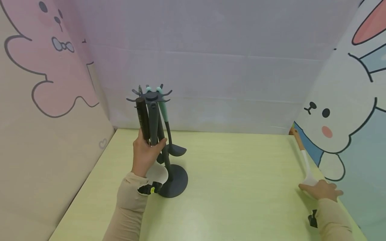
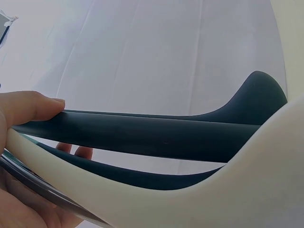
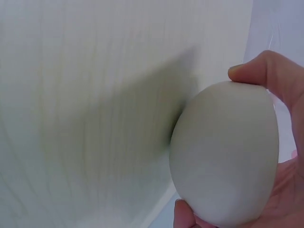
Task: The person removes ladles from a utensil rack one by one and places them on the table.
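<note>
Basically, best to keep the ladle's (image 1: 305,162) bowl pinched squarely across its sides and steady the stand (image 1: 178,185) so the hanging utensils (image 1: 153,124) don't swing. Ladle lies along the counter's (image 1: 241,184) right edge, handle toward the far right corner; right hand (image 1: 322,190) is back-up, fingers and thumb spread wide round the bowl. Left hand (image 1: 146,155), nearer the left edge, reaches forward, fingers and thumb curled round the utensils.
</note>
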